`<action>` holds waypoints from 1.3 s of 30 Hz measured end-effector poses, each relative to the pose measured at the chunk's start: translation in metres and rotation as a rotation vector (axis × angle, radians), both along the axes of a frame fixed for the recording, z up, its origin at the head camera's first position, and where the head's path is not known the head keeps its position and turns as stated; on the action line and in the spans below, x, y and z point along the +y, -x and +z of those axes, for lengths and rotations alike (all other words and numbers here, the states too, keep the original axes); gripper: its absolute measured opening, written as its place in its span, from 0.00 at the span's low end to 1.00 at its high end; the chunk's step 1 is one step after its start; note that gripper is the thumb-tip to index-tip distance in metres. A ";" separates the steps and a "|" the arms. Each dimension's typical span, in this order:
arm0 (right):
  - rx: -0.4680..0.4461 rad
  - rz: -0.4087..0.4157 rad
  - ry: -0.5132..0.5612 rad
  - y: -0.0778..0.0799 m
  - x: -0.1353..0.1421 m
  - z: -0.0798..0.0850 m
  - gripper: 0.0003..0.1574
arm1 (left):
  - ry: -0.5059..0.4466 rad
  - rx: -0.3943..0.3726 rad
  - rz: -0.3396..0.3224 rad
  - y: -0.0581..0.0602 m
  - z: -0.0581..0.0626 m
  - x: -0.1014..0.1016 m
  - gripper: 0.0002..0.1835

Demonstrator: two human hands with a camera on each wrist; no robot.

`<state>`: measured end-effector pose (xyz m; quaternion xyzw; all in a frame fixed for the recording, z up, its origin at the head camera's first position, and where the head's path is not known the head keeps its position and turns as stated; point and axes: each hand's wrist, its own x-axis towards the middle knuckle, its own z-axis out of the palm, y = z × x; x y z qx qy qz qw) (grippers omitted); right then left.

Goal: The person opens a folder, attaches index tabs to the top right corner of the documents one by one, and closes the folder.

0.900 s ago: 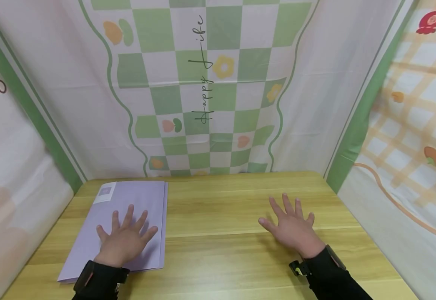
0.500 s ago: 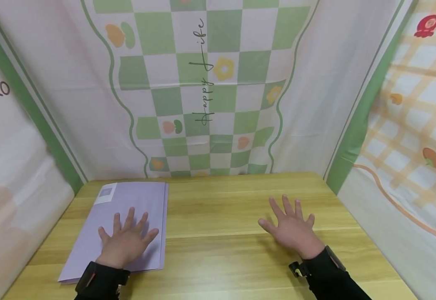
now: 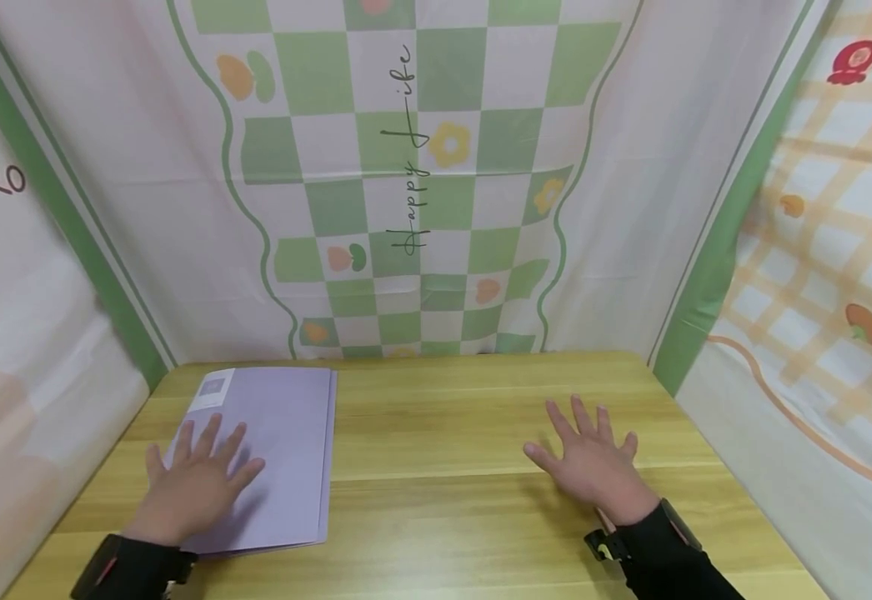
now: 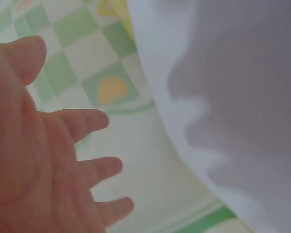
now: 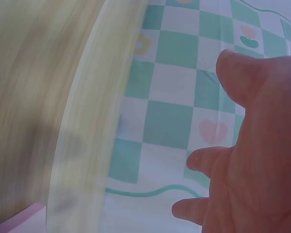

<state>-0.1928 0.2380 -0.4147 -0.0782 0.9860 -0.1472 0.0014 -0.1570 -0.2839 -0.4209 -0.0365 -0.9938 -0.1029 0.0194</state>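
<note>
A lavender paper folder (image 3: 286, 467) with a white label (image 3: 212, 389) at its upper left corner lies on the left of the table. My left hand (image 3: 194, 483) is held over its left part, fingers spread and straight, holding nothing. In the left wrist view, finger shadows fall on the pale folder (image 4: 242, 107), apart from the left hand (image 4: 34, 141). On the right, my right hand (image 3: 597, 467) hovers above the bare wood, its fingers also spread. The right wrist view shows this right hand (image 5: 257, 145) with nothing in it.
The wooden table (image 3: 436, 500) meets a green-and-white checked cloth (image 3: 447, 208) at the back. Printed cloths hang on both sides. A small pink-edged object (image 5: 29, 221), of a kind I cannot tell, shows at the lower left corner of the right wrist view.
My left hand has moved left across the folder. The right hand has shifted slightly down and right in the view, which has itself tilted a little. The folder lies where it was.
</note>
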 end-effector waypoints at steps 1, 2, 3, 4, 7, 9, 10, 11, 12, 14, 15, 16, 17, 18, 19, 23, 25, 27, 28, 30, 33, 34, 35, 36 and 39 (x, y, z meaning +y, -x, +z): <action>-0.001 0.001 0.004 -0.001 0.000 0.000 0.62 | 0.003 0.017 -0.008 0.000 0.001 -0.008 0.43; -0.001 0.004 0.008 -0.001 0.000 0.000 0.62 | 0.006 0.032 -0.017 -0.001 0.001 -0.015 0.42; -0.003 0.006 0.013 -0.002 0.000 0.000 0.61 | 0.006 0.048 -0.024 -0.001 0.002 -0.022 0.41; -0.004 0.007 0.014 -0.002 0.001 0.000 0.61 | 0.002 0.062 -0.031 -0.001 0.001 -0.029 0.40; -0.011 0.010 0.014 -0.002 0.001 -0.001 0.60 | -0.022 0.103 -0.046 0.000 -0.003 -0.049 0.40; -0.014 0.013 0.013 -0.001 0.002 -0.002 0.59 | -0.043 0.112 -0.048 0.000 -0.007 -0.059 0.42; -0.013 0.013 0.010 -0.001 0.002 -0.002 0.59 | -0.053 0.114 -0.052 0.000 -0.009 -0.063 0.42; -0.013 0.013 0.011 -0.001 0.002 -0.002 0.58 | -0.054 0.111 -0.059 0.000 -0.012 -0.067 0.43; -0.011 0.013 0.012 0.000 0.002 -0.003 0.58 | -0.049 0.099 -0.067 0.000 -0.015 -0.070 0.43; -0.010 0.013 0.012 0.000 0.002 -0.002 0.58 | -0.063 0.032 -0.093 0.000 -0.020 -0.074 0.44; -0.009 0.013 0.010 0.000 0.002 -0.002 0.58 | -0.073 -0.018 -0.105 0.000 -0.023 -0.075 0.45; -0.011 0.011 0.007 -0.001 0.001 -0.002 0.59 | -0.081 -0.066 -0.109 0.001 -0.025 -0.075 0.46; -0.014 0.010 0.007 -0.001 0.001 -0.002 0.59 | -0.092 -0.113 -0.114 0.001 -0.027 -0.075 0.47; -0.015 0.010 0.006 -0.001 0.001 -0.002 0.59 | -0.111 -0.159 -0.110 0.001 -0.028 -0.075 0.49; -0.017 0.011 0.004 -0.002 0.001 -0.002 0.59 | -0.130 -0.193 -0.103 0.002 -0.029 -0.074 0.50; -0.024 0.012 0.006 -0.003 0.001 -0.002 0.57 | -0.137 -0.224 -0.078 0.004 -0.029 -0.072 0.52; -0.024 0.011 0.002 -0.003 0.002 -0.003 0.57 | -0.131 -0.225 -0.074 0.005 -0.030 -0.072 0.52; -0.021 0.012 0.002 -0.002 0.002 -0.004 0.57 | -0.120 -0.229 -0.071 0.006 -0.031 -0.071 0.53; -0.020 0.013 0.004 -0.002 0.002 -0.004 0.57 | -0.118 -0.234 -0.066 0.006 -0.031 -0.071 0.53; -0.017 0.013 0.005 -0.002 0.003 -0.005 0.57 | -0.106 -0.235 -0.066 0.006 -0.032 -0.070 0.53; -0.021 0.011 0.008 -0.002 0.004 -0.006 0.57 | -0.084 -0.238 -0.065 0.007 -0.033 -0.067 0.53; -0.026 0.009 0.006 -0.002 0.004 -0.006 0.58 | -0.079 -0.239 -0.065 0.008 -0.033 -0.067 0.53; -0.031 0.008 0.005 -0.003 0.005 -0.007 0.58 | -0.073 -0.235 -0.067 0.008 -0.032 -0.066 0.53; -0.033 0.008 0.004 -0.003 0.005 -0.007 0.58 | -0.066 -0.231 -0.069 0.008 -0.033 -0.066 0.53; -0.031 0.015 0.007 -0.002 0.005 -0.007 0.59 | -0.042 -0.220 -0.077 0.010 -0.032 -0.067 0.52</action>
